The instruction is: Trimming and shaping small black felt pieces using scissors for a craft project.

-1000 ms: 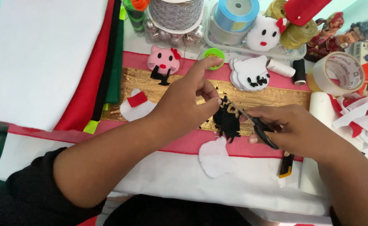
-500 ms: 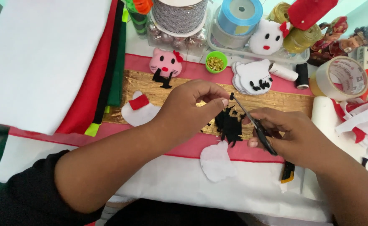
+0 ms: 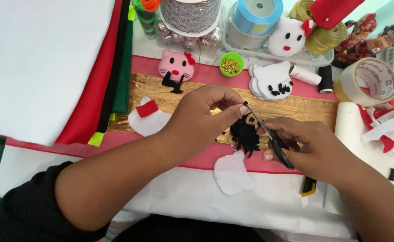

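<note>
The left hand pinches a piece of black felt with its fingers shut tight on the top edge. The black felt hangs over the gold strip in the middle of the surface. The right hand holds small black scissors, fingers curled close around the handles, and the pointy tip sits right by the left fingertips. A white felt shape lies just below the black felt. A pink cat face and a stack of white cat faces lie farther up. A little green cup of gold pins sits between them. A roll of tape is off to the right.
</note>
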